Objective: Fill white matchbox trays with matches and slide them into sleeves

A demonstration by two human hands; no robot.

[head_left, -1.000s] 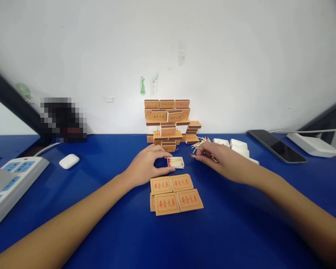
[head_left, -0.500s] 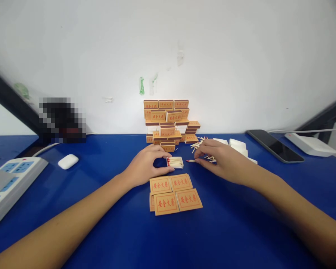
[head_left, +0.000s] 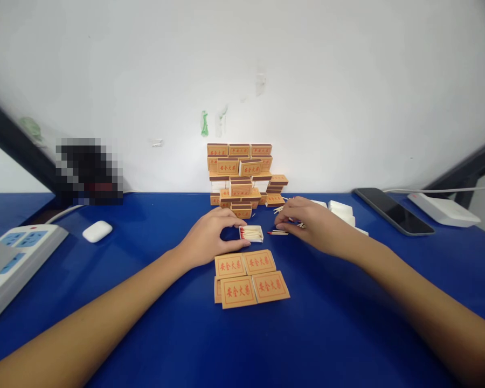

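My left hand (head_left: 210,237) grips the left end of a small white matchbox tray (head_left: 262,236) between thumb and fingers. Red-tipped matches (head_left: 250,233) lie side by side in the tray, heads to the left. To its right, my right hand (head_left: 307,223) is closed, thumb and fingertips together low over the table; whatever they hold is too small to make out. Just below those fingertips a few matches (head_left: 278,233) lie on the table. Behind the right hand is a loose heap of matches (head_left: 278,209), partly hidden by it.
Matchbox sleeves (head_left: 237,291) lie flat in front of the tray. A stepped stack of matchboxes (head_left: 240,188) stands against the wall. White trays (head_left: 341,213), a phone (head_left: 394,211) and a white box (head_left: 444,209) are at right; a power strip (head_left: 24,253) and earbud case (head_left: 97,231) at left.
My right hand has shifted slightly left and up, so more of the matches below its fingertips shows. My left hand and the tray keep their places.
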